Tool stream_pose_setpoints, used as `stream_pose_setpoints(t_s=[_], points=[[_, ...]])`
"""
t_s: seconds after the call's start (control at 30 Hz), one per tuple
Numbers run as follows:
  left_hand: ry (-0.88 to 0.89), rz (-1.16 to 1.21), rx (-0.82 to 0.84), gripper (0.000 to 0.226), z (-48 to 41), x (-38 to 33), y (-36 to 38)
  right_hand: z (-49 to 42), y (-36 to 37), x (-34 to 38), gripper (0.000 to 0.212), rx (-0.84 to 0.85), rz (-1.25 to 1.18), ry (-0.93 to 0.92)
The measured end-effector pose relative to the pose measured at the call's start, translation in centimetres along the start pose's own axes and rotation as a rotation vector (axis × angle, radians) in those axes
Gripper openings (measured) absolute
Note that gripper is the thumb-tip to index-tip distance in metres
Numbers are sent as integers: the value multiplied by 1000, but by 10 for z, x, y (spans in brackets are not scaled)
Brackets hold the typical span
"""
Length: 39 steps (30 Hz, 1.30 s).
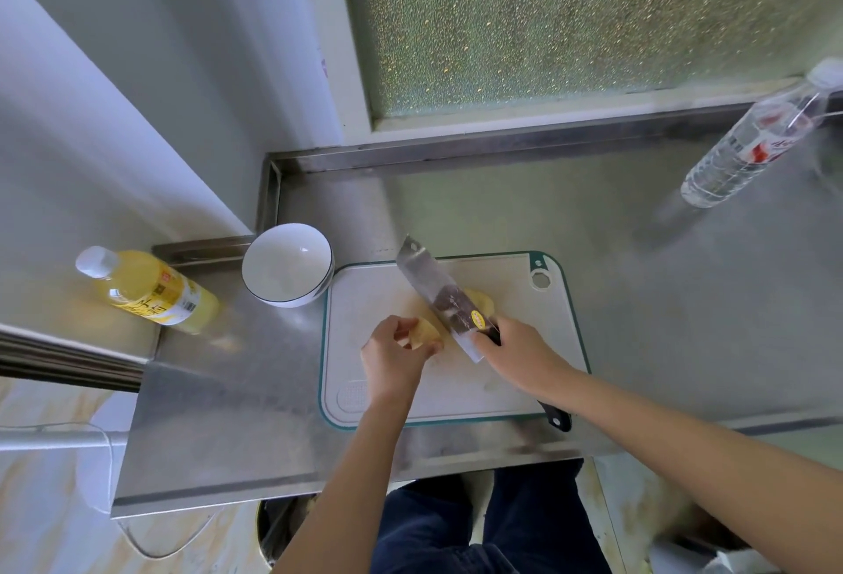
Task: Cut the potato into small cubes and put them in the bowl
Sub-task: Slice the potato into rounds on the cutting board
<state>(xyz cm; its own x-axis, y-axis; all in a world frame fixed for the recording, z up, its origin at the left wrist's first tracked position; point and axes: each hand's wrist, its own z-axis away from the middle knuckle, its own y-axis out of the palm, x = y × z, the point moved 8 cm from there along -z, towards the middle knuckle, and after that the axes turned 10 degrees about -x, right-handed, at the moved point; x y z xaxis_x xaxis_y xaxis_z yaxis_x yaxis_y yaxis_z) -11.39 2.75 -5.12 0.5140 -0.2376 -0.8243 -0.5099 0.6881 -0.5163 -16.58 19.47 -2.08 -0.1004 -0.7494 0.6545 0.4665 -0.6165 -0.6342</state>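
I count two hands, one knife, two potato pieces, one board, one bowl and two bottles.

My left hand (pixel 392 354) curls its fingers round a yellow peeled potato piece (pixel 426 332) and holds it down on the white plastic cutting board with a green rim (pixel 374 299). My right hand (pixel 520 354) is wrapped tight round the black handle of the big steel cleaver knife (pixel 438 295). The blade stands on the board between the two pieces. The second yellow potato piece (pixel 480 299) lies just behind the blade, on its right side.

The round white bowl with a dark rim (pixel 283 272) sits just beside the far left corner of the board. I see no potato in it. I cannot tell if another bowl is stacked under it.

The board lies on the shiny steel counter (pixel 638 299), with its near edge close to the counter's front edge. The yellow drink bottle with a white cap (pixel 155 290) is at the left end, near a wall. The clear plastic water bottle (pixel 748 149) is far off at the right back. A wide stretch of steel lies between it and the board.
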Motion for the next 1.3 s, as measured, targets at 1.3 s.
stream_pose_setpoints(t_s=[1.3], points=[[35,-20,-19,38,1,-4,1,6,7,32,19,32,222,-17]])
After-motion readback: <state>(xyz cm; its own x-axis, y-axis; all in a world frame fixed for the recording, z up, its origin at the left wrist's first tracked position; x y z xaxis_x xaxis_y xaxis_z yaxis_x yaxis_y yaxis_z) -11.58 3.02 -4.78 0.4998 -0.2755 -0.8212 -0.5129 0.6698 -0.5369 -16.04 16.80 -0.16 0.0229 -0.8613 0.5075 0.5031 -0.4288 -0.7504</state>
